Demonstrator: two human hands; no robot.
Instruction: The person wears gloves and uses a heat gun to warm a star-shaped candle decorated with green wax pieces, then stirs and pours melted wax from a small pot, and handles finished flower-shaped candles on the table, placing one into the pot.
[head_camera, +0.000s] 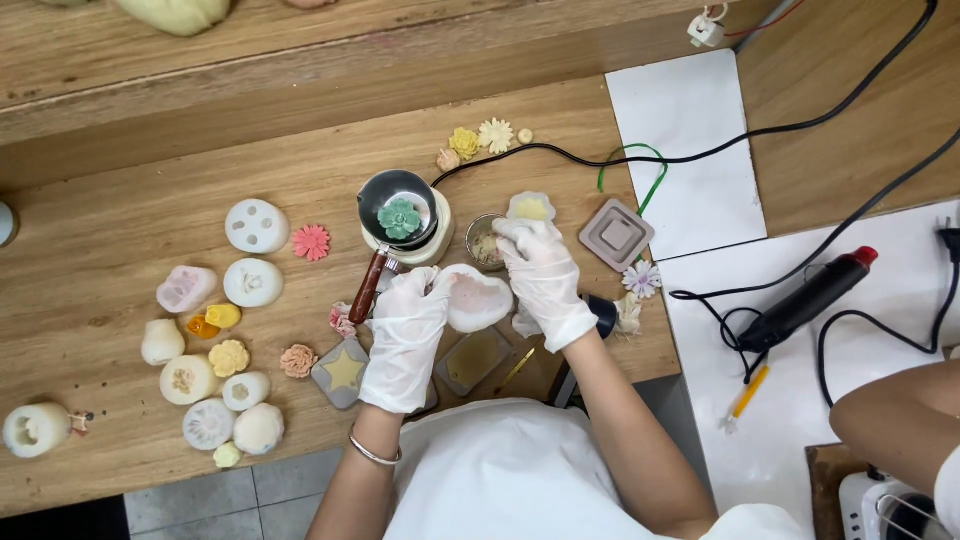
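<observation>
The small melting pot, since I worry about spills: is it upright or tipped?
Upright: the melting pot sits level on its cream base, a green flower lying inside.

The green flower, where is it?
In the head view, the green flower sits in the small metal pot on the wooden table, just beyond the left hand and left of a little cup.

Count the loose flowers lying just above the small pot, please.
3: a pink flower nearest the pot, a yellow flower beside it, then a white daisy. None looks hidden there.
</observation>
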